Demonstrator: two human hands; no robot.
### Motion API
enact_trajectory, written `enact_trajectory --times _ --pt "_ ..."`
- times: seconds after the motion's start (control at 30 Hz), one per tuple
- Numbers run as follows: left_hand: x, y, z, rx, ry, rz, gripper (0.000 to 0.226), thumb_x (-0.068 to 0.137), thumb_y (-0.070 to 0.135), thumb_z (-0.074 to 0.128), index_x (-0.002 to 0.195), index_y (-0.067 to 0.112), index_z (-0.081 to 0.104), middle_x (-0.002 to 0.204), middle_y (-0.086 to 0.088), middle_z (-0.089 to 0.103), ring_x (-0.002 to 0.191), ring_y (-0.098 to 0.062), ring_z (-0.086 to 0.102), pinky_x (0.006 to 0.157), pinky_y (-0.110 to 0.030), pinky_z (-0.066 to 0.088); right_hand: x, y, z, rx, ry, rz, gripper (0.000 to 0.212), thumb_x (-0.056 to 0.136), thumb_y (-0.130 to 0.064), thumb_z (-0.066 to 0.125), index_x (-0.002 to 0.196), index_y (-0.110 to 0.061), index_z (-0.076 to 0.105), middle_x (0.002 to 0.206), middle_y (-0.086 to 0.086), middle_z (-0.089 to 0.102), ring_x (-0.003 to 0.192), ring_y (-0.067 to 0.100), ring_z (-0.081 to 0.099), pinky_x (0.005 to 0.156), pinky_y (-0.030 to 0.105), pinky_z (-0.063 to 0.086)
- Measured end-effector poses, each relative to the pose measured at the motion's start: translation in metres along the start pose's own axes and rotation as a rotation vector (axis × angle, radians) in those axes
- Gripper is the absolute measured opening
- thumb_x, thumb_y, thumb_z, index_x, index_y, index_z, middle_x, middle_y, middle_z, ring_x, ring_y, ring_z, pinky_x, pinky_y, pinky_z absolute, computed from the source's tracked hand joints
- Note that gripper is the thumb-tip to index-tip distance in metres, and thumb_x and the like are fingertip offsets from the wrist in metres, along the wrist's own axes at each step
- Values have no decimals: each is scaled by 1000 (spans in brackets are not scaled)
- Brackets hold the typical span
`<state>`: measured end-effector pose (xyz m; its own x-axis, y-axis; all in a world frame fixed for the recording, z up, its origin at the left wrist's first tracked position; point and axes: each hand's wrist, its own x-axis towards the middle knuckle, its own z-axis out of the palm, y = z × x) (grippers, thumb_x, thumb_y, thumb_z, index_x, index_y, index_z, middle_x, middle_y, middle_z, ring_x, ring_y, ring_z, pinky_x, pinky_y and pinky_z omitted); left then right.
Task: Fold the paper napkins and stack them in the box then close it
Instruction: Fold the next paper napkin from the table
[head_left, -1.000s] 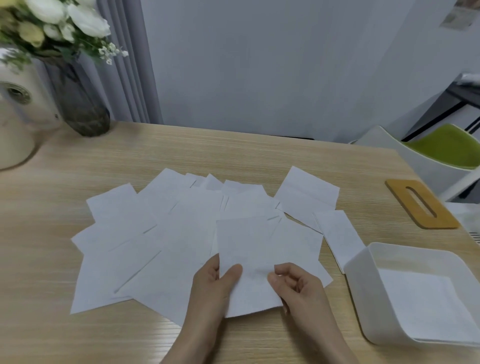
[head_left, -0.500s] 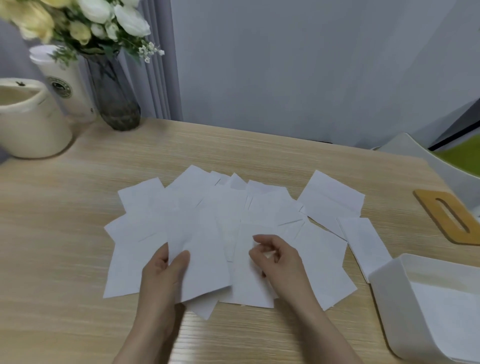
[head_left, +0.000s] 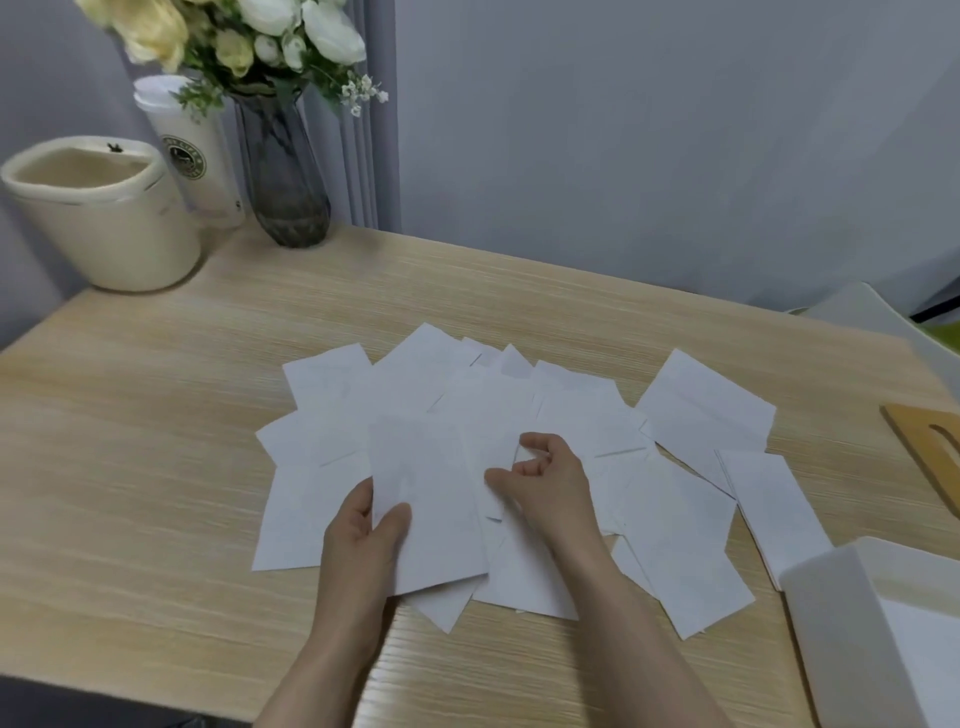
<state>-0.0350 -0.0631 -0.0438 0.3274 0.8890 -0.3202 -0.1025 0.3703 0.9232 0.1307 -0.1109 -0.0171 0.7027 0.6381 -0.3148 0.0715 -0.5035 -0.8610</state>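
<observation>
Several white paper napkins (head_left: 691, 530) lie spread and overlapping across the middle of the wooden table (head_left: 156, 467). My left hand (head_left: 363, 540) pinches the near left edge of one folded napkin (head_left: 426, 499), thumb on top. My right hand (head_left: 545, 478) hovers over the pile with fingers curled, pinching the right edge of that napkin. The white box (head_left: 831, 613) stands open at the lower right with a white napkin (head_left: 930, 654) inside. Its wooden lid (head_left: 930, 441) with a slot lies at the right edge.
A cream pot (head_left: 104, 218), a white lidded cup (head_left: 192, 150) and a dark glass vase (head_left: 283, 171) of flowers stand at the back left corner. A pale chair back (head_left: 872, 317) shows beyond the table's right side.
The view has swung left and closer. My left hand has lifted the napkin's left edge higher over the pile. My right hand has slid further up onto the pile.
</observation>
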Motion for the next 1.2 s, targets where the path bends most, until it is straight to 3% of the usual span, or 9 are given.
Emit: enact_trajectory --times 0.1,0.3,0.4,0.5,0.63,0.73,0.87,1.03,1.2 --pt "0 0 -1 15 -11 0 31 92 -1 54 106 22 69 102 0 76 96 -23 70 78 -37 53 0 0 3 -53 12 -39 46 74 -23 71 115 -28 53 74 -9 59 74 9 58 74 33 48" --pt "-1 1 0 -2 -6 0 26 95 3 52 108 18 69 102 -1 76 95 -21 71 76 -34 53 -14 5 -16 -103 81 -104 46 79 -18 62 117 -43 52 71 -10 50 68 9 51 70 32 45" --pt "0 0 0 -4 -1 -8 26 95 4 52 106 20 70 101 1 76 92 -19 72 73 -32 52 -28 13 -33 -55 60 -67 26 79 -14 63 100 -30 60 61 -11 43 55 7 43 60 27 39" --pt "0 0 -1 -3 -12 -17 25 95 5 53 106 20 70 99 3 76 87 -14 72 64 -22 53 -44 23 -50 32 -5 -9 15 78 -7 68 90 -14 63 55 -7 38 49 9 36 53 24 33" --pt "1 0 -1 -16 -18 -20 26 95 4 53 104 20 71 97 2 76 83 -12 72 57 -17 53 -65 27 -69 74 -192 83 28 76 -3 72 99 -16 64 50 -5 51 39 8 40 38 16 31" --pt "1 -1 -1 -16 -20 -21 26 95 4 53 105 20 70 97 2 76 83 -13 73 58 -17 53 -66 26 -74 12 -309 115 30 75 -8 75 103 -15 64 48 -5 56 36 11 41 39 17 30" --pt "1 -1 -1 -20 -27 -20 25 95 3 54 108 17 69 97 2 77 82 -11 72 57 -16 52 -56 26 -76 17 -164 95 11 84 -19 71 91 -11 70 49 -7 58 37 13 39 40 16 32" --pt "2 -2 -2 -14 -34 -18 25 94 3 54 106 19 69 98 2 76 83 -12 72 58 -16 52 -45 30 -76 -82 -69 17 20 87 -18 66 69 -15 73 45 -13 53 38 -2 44 49 17 33" --pt "3 -2 -1 -8 -29 -8 30 93 1 53 104 24 69 100 4 76 87 -13 72 63 -22 53 -44 36 -79 -49 101 -50 15 88 -15 64 74 -14 66 39 -11 40 38 1 36 54 26 28"
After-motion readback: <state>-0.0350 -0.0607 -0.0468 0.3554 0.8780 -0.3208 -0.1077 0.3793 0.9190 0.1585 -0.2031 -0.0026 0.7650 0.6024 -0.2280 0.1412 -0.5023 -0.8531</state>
